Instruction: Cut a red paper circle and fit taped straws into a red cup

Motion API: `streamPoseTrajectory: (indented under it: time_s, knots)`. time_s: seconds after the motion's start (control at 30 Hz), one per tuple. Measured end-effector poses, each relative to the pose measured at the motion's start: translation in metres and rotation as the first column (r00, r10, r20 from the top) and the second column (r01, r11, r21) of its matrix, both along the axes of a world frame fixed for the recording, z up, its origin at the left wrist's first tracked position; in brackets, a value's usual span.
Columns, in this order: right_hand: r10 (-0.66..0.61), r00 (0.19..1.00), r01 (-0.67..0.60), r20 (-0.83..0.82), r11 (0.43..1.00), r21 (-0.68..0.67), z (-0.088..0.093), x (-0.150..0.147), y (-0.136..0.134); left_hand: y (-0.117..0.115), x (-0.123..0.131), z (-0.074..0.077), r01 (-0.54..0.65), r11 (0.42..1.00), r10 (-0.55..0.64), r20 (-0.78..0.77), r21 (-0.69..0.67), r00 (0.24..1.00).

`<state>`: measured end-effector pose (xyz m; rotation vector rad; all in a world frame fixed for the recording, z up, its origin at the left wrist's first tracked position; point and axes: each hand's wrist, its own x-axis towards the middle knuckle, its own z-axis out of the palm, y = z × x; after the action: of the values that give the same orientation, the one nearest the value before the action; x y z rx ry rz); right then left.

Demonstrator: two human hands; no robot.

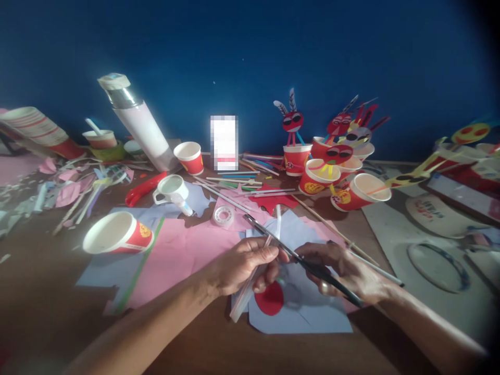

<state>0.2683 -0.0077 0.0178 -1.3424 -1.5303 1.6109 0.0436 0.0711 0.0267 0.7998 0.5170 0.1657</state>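
Bare forearms (156, 320) are reaching over the table (195, 344), well short of its far edge. My left hand (244, 265) is pinching a pale straw (245, 294), thumb against fingers, beside blue paper (300, 319); my right hand (339, 271) is curling round scissors (308, 265). I'm judging the straw light, springy and slippery, best gripped close to the blades (262, 228). Near the far edge, a red cup (297, 162) is holding a straw-legged figure (292, 124); a leftward paper cup (138, 237) is showing its white inside.
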Motion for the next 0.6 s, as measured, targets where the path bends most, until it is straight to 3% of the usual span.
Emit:
streamPoseTrajectory:
  time_s: [0.23, 0.43, 0.6]
  knots:
    - [0.02, 1.0, -0.019, 0.007, 0.995, -0.103, -0.008, 0.002, 0.004, 0.004, -0.001, -0.003, -0.006, 1.0, 0.006, -0.01, 0.006, 1.0]
    - [0.007, 0.996, -0.01, 0.088, 0.999, 0.032, -0.011, 0.004, 0.009, 0.01, -0.002, -0.009, -0.027, 1.0, 0.028, -0.05, 0.007, 0.998]
    - [-0.085, 0.994, 0.083, 0.075, 0.996, 0.029, -0.012, 0.008, 0.007, 0.012, -0.001, -0.014, -0.066, 0.997, 0.062, -0.083, -0.044, 0.995]
